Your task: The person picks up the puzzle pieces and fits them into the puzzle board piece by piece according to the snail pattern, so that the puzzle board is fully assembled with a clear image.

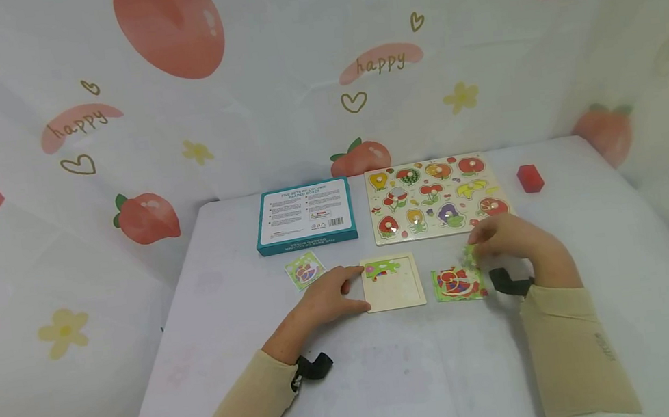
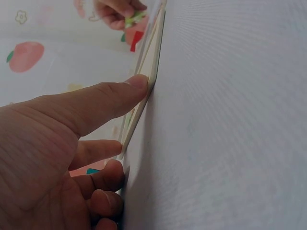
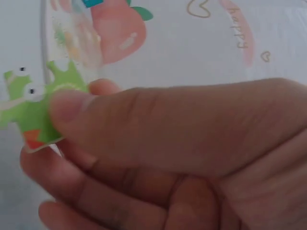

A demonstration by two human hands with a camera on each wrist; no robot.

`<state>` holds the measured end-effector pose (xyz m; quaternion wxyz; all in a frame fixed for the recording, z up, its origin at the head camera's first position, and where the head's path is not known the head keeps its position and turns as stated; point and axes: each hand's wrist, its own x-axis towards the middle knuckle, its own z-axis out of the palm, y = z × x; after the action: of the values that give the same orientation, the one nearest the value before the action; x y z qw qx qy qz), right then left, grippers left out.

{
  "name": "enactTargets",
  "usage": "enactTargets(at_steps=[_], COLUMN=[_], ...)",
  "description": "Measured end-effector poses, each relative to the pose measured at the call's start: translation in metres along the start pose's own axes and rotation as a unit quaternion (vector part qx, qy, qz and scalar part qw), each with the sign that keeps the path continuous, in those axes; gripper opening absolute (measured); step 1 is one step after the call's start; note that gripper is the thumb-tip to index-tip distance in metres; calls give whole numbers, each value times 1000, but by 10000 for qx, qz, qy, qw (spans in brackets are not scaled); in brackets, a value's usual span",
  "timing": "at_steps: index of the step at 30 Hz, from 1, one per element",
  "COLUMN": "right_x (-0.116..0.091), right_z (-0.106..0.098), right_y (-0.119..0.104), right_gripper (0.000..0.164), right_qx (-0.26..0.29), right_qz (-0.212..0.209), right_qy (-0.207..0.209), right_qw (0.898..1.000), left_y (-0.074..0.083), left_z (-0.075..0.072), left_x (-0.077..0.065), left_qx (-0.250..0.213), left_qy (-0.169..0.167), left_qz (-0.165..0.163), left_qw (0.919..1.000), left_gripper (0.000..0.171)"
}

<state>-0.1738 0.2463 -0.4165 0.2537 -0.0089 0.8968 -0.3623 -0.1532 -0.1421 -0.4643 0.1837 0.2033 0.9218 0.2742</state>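
My left hand (image 1: 333,296) is at the left side of a square wooden puzzle board (image 1: 396,294), its thumb and index finger spread and touching that edge. In the board's upper left sits a joined green puzzle section (image 1: 383,268). My right hand (image 1: 508,240) pinches a green jigsaw piece (image 3: 67,84) between thumb and fingers; in the right wrist view it shows white eyes and a red corner. Below that hand lie several overlapping loose jigsaw pieces (image 1: 457,284), red and green, on the table.
A small picture card (image 1: 305,269) lies beyond my left hand. Behind it is a teal-edged box (image 1: 306,215), and to its right a fruit peg puzzle (image 1: 426,198). A red block (image 1: 531,178) sits at the back right, before a fruit-print curtain (image 1: 273,105).
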Motion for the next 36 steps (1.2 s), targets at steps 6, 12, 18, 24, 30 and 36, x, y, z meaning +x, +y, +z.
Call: enactTargets(at_steps=[6, 12, 18, 24, 30, 36], right_x=[-10, -22, -35, -50, -63, -73], right_z=[-10, -16, -19, -22, -24, -20], right_y=[-4, -14, -25, -37, -47, -57], right_gripper=[34, 39, 38, 44, 44, 42], right_qx=[223, 386, 477, 505, 502, 738], right_qz=[-268, -460, -675, -868, -1297, -1673], right_qy=[214, 429, 670, 1024, 1658, 2059], right_qw=[9992, 9973, 9943, 9897, 9763, 9613], left_y=[0, 1, 1, 1, 1, 1], left_z=[0, -1, -1, -1, -1, -1], left_x=[0, -1, -1, -1, -1, -2], left_qx=[12, 12, -27, 6, 7, -10], left_qy=[-17, -9, -10, -13, -6, 8], left_qz=[-11, -21, -29, -13, 4, 24], left_qw=[10000, 10000, 10000, 10000, 10000, 10000], left_gripper=[78, 78, 78, 78, 78, 78])
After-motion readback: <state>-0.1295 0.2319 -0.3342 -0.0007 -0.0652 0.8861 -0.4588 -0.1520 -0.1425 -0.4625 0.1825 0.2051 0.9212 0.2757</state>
